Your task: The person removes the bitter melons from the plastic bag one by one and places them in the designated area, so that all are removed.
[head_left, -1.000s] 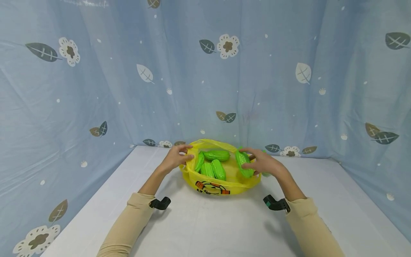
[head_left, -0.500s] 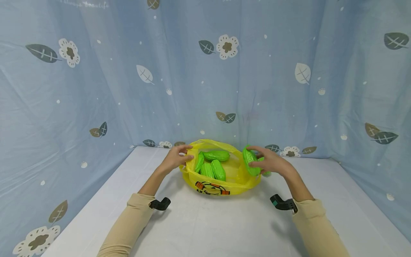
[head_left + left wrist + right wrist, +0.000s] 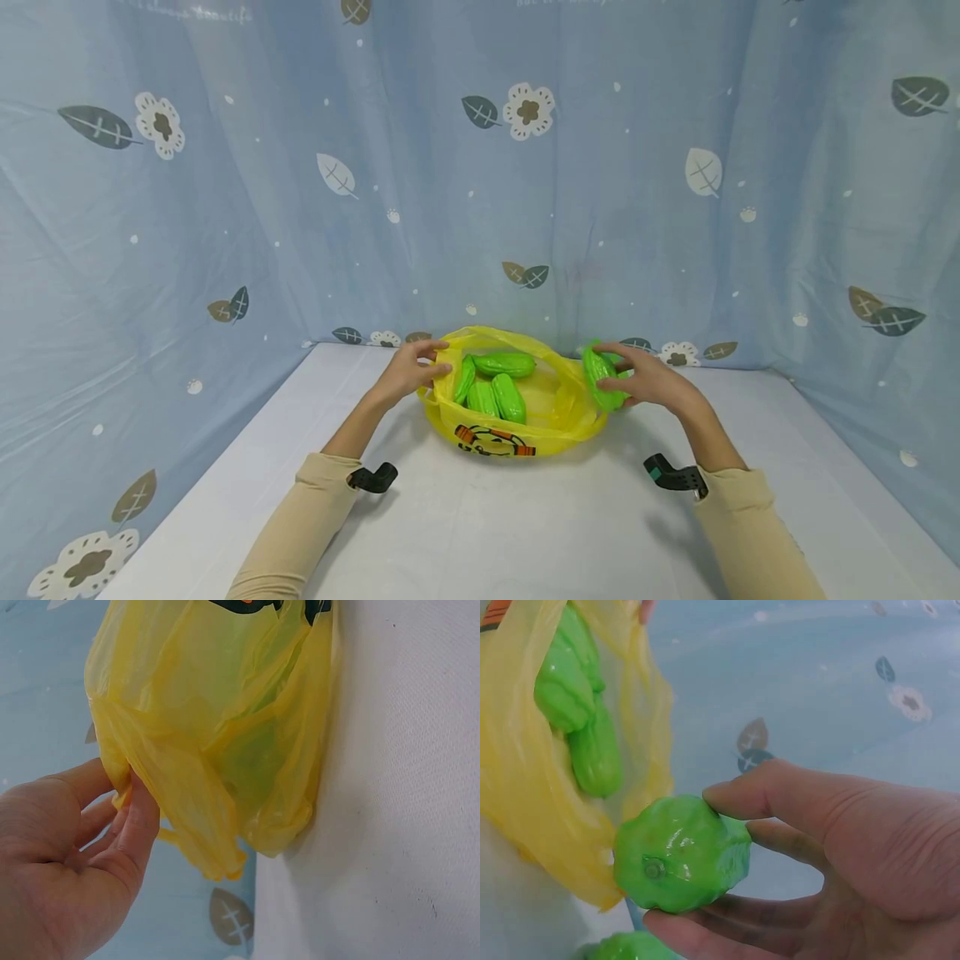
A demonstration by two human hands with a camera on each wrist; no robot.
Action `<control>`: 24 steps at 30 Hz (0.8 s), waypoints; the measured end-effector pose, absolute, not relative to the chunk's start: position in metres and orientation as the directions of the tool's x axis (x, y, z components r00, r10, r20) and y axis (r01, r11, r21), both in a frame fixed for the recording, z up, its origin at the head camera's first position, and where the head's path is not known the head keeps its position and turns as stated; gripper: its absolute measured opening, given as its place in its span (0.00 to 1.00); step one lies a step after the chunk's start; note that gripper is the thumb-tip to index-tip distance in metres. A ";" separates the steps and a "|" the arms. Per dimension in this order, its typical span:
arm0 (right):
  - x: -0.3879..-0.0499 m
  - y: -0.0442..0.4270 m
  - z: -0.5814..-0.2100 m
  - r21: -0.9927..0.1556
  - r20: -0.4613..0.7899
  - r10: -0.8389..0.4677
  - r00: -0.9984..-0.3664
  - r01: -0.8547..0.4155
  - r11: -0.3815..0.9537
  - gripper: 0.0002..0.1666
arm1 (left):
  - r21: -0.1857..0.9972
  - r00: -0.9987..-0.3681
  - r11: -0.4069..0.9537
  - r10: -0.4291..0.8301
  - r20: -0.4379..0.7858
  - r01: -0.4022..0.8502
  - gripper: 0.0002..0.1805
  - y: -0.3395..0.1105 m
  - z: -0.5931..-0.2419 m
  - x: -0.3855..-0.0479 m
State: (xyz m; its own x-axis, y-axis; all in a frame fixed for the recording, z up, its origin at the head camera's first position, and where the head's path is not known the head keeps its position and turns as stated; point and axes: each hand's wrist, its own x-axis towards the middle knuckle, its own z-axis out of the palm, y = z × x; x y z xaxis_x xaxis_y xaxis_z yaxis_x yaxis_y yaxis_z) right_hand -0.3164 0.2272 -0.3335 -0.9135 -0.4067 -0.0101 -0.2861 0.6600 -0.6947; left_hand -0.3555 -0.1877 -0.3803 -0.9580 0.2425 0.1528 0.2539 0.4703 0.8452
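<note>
A yellow plastic bag (image 3: pixel 561 433) lies with its mouth wide, and several green ribbed vegetables (image 3: pixel 510 398) rest inside it. At the bag's left rim, my left hand (image 3: pixel 408 371) pinches the plastic between thumb and fingers; the left wrist view shows the pinched film (image 3: pixel 127 776). My right hand (image 3: pixel 651 379) holds one green vegetable (image 3: pixel 602 379) by thumb and fingertips at the bag's right edge. In the right wrist view this vegetable (image 3: pixel 676 851) shows its stem end, close to the yellow film.
Another green vegetable (image 3: pixel 630 946) lies at the bottom of the right wrist view, outside the bag. The white table (image 3: pixel 480 533) meets a blue patterned curtain (image 3: pixel 420 192) behind the bag. A black band piece sits at each wrist.
My right hand has moved right with the green vegetable, from over the bag's inside to its right edge. My left hand keeps its hold on the rim.
</note>
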 end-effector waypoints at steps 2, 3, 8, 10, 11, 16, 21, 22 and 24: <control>-0.318 0.230 -0.335 -0.698 -0.011 -0.400 -0.917 -0.279 0.659 0.42 | 0.846 -0.959 0.471 0.241 0.149 0.249 0.28 -0.188 -0.381 -0.355; -0.318 0.232 -0.336 -0.701 -0.012 -0.396 -0.918 -0.275 0.659 0.42 | 0.846 -0.960 0.471 0.240 0.147 0.248 0.28 -0.188 -0.381 -0.355; -0.320 0.238 -0.337 -0.703 -0.017 -0.379 -0.925 -0.258 0.663 0.43 | 0.846 -0.958 0.469 0.243 0.153 0.254 0.28 -0.188 -0.380 -0.356; -0.320 0.240 -0.337 -0.705 -0.022 -0.371 -0.928 -0.249 0.664 0.43 | 0.846 -0.957 0.468 0.244 0.156 0.257 0.28 -0.188 -0.380 -0.356; -0.319 0.241 -0.336 -0.705 -0.026 -0.368 -0.930 -0.243 0.666 0.43 | 0.846 -0.957 0.467 0.245 0.156 0.258 0.28 -0.188 -0.380 -0.356; -0.319 0.246 -0.337 -0.701 -0.038 -0.341 -0.939 -0.218 0.679 0.44 | 0.848 -0.959 0.467 0.240 0.153 0.252 0.28 -0.188 -0.380 -0.355; -0.324 0.252 -0.341 -0.695 -0.030 -0.317 -0.948 -0.209 0.689 0.44 | 0.844 -0.959 0.473 0.238 0.154 0.253 0.28 -0.188 -0.381 -0.356; -0.325 0.253 -0.341 -0.696 -0.030 -0.316 -0.948 -0.207 0.687 0.44 | 0.842 -0.959 0.476 0.238 0.154 0.254 0.27 -0.188 -0.381 -0.356; -0.327 0.256 -0.343 -0.701 -0.030 -0.312 -0.950 -0.203 0.683 0.44 | 0.840 -0.960 0.480 0.236 0.153 0.252 0.27 -0.188 -0.381 -0.356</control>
State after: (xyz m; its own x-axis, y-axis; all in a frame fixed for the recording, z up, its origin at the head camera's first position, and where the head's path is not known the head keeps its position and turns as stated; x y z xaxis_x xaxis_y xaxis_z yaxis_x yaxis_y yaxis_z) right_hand -0.3265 0.2562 -0.3431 -0.9495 -0.3124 -0.0296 -0.2029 0.6833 -0.7013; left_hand -0.3563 -0.1880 -0.3815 -0.9596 0.2360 0.1535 0.2525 0.4805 0.8399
